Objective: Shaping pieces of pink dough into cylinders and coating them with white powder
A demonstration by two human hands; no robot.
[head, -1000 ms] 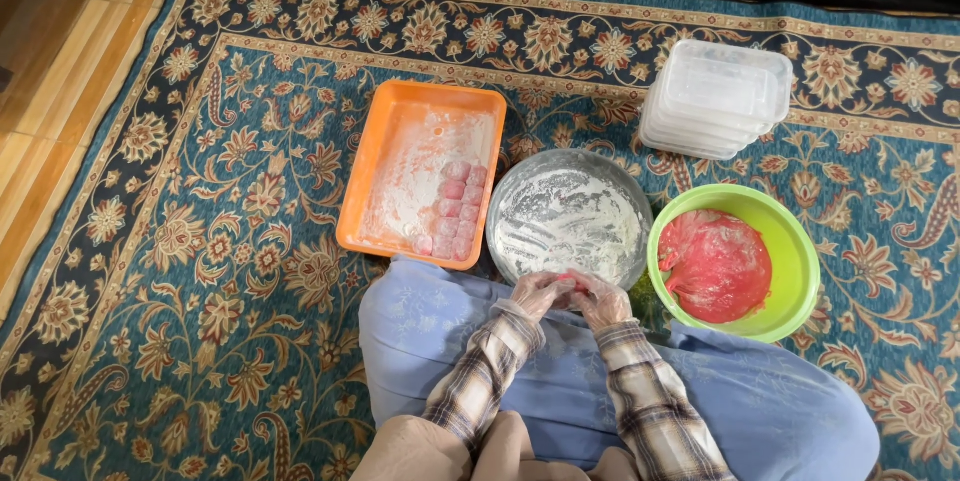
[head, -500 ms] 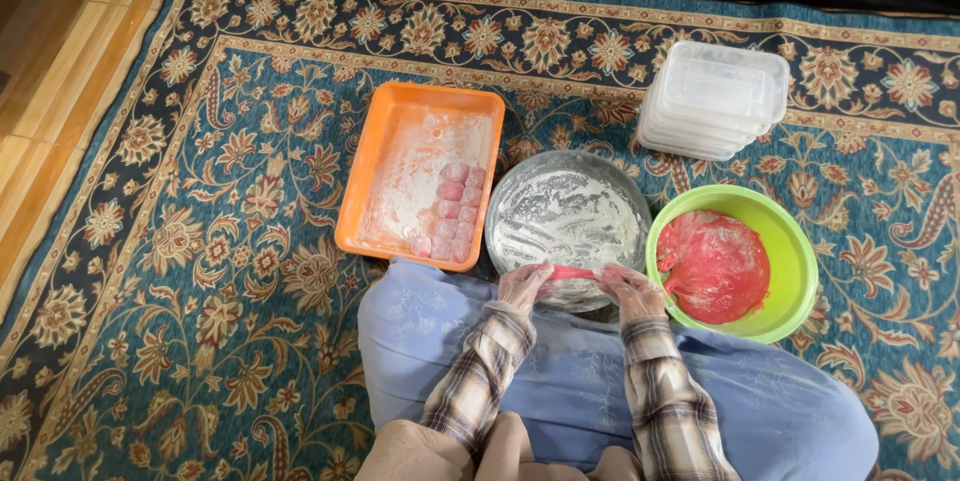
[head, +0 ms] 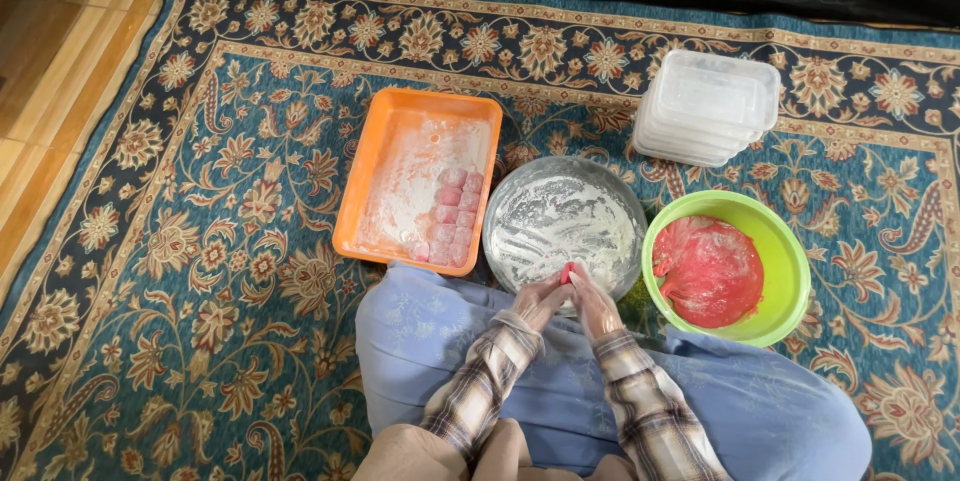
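As palms press together, hands (head: 568,299) cupping pink dough piece (head: 567,273), over floured pan (head: 563,224)

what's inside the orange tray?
The rectangular orange plastic tray holds a dusting of white flour and two rows of small floured pink dough balls at its right side. The tray floor under them is covered.

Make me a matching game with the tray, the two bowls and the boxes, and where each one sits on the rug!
Things:
1. orange tray
2. metal bowl
3. green bowl
4. stack of clear boxes

Places:
A. far right, holding pink dough
B. at the back, behind the green bowl
C. far left, with floured pink balls in it
D. in the middle, just in front of the hands

Pairs: 1-C, 2-D, 3-A, 4-B
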